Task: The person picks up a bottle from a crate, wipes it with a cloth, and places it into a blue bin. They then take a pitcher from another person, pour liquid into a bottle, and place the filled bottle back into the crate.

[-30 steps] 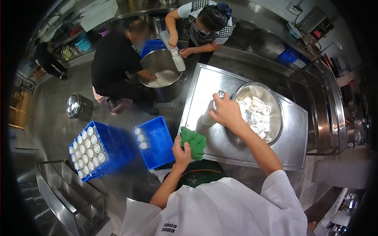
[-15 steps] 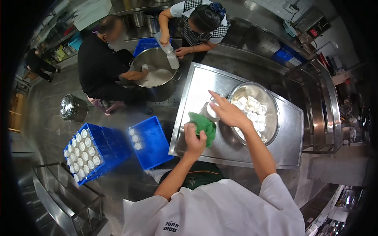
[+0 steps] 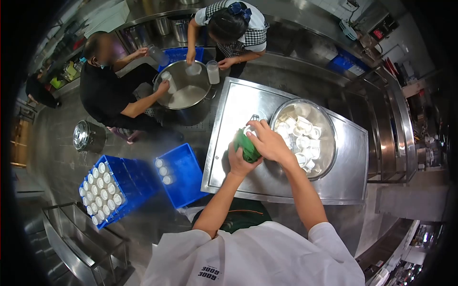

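Note:
My left hand [image 3: 241, 164] is wrapped round a green cloth [image 3: 247, 149], which is pressed about the body of a bottle. The bottle's white cap [image 3: 249, 130] shows just above the cloth, and the bottle's body is mostly hidden. My right hand [image 3: 271, 143] grips at the cap with bent fingers, close beside my left hand. Both are over a steel table [image 3: 241, 97]. Right of them stands a metal basin [image 3: 335, 150] with many white caps [image 3: 304, 127] in it.
Beyond the table, two people handle bottles over a large steel pot [image 3: 198, 102]. On the floor at left are a blue crate [image 3: 138, 176] of white-capped bottles, a blue tray [image 3: 188, 176] holding several more, and a lidded metal pot [image 3: 89, 137].
My left hand has brought the cloth up round the bottle, and my right hand has closed at its cap. The person in black now lifts bottles at the pot.

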A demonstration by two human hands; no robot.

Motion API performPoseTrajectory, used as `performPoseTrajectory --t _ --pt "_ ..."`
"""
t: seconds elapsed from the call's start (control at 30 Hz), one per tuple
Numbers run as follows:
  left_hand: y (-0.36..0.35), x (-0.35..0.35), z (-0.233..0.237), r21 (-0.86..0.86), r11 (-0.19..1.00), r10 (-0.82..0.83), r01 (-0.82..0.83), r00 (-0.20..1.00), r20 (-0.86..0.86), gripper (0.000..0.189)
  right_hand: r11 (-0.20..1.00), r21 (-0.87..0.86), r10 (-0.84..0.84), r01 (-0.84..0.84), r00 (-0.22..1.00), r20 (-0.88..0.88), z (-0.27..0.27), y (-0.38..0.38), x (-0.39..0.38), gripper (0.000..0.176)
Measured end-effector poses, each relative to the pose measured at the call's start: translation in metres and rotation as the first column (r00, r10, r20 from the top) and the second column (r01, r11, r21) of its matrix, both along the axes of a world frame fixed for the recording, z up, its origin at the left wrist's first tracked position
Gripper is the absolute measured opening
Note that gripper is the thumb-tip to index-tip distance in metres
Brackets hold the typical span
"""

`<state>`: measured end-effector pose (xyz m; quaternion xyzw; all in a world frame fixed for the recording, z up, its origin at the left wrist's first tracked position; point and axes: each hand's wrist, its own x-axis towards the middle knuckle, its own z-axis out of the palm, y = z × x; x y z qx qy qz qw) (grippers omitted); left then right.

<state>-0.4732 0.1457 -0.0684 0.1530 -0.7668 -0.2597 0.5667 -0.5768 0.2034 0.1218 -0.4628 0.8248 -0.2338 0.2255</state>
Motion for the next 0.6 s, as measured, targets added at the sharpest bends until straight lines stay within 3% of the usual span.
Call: performPoseTrajectory --t 0.07,0.13,0.17,0.23,0.27,0.3,0.37,0.47,0.5,0.53,0.57,0.6 --pt "0.002 0.008 -0.012 -0.025 1.0 -0.01 0.009 0.999 -0.043 0.107 0.999 0.021 -0.047 0.048 0.997 -0.063 0.0 -0.001 0.006 0.052" --pt "0.007 0.02 -0.022 0.264 0.964 -0.073 -0.009 0.952 0.299 0.101 0.999 0.002 -0.042 0.043 0.989 -0.144 -0.008 -0.004 0.009 0.058" --pt "0.007 0.025 -0.019 0.266 0.964 -0.068 -0.013 0.954 0.293 0.101 0.999 -0.019 -0.045 0.042 0.974 -0.223 -0.008 -0.007 0.011 0.064" --pt "0.007 0.034 -0.013 0.592 0.802 -0.193 -0.082 0.902 0.386 0.097 0.998 0.015 -0.05 0.056 0.963 -0.264 -0.007 -0.01 0.019 0.066" --pt "0.007 0.032 -0.017 0.595 0.799 -0.186 -0.087 0.905 0.383 0.097 0.996 0.04 -0.06 0.075 0.952 -0.3 -0.005 -0.013 0.024 0.068" --pt "0.006 0.03 -0.021 0.615 0.783 -0.184 -0.087 0.913 0.364 0.101 0.99 -0.07 -0.139 0.123 0.941 -0.308 -0.017 -0.014 0.027 0.063" --pt "0.011 0.04 -0.028 0.639 0.764 -0.181 -0.09 0.921 0.346 0.104 0.986 -0.133 -0.142 0.104 0.937 -0.318 -0.017 -0.008 0.029 0.059" --pt "0.004 0.037 -0.037 0.66 0.746 -0.176 -0.089 0.93 0.324 0.089 0.972 -0.224 -0.14 0.064 0.929 -0.343 0.011 -0.007 0.018 0.054" --pt "0.002 0.032 -0.041 0.806 0.578 -0.242 0.128 0.97 0.02 0.076 0.97 -0.236 -0.143 0.063 0.93 -0.34 0.03 -0.006 0.017 0.054" --pt "0.002 0.03 -0.043 0.849 0.382 -0.242 0.365 0.926 -0.289 0.063 0.967 -0.247 -0.15 0.067 0.931 -0.332 0.049 -0.004 0.019 0.053" --pt "0.007 0.026 -0.018 0.916 0.196 -0.157 0.351 0.933 -0.324 0.05 0.957 -0.283 -0.15 0.06 0.939 -0.31 0.067 -0.003 0.024 0.052" --pt "0.001 0.028 0.004 0.915 0.198 -0.151 0.352 0.933 -0.327 0.05 0.958 -0.282 -0.144 0.053 0.939 -0.314 0.08 -0.002 0.026 0.052"
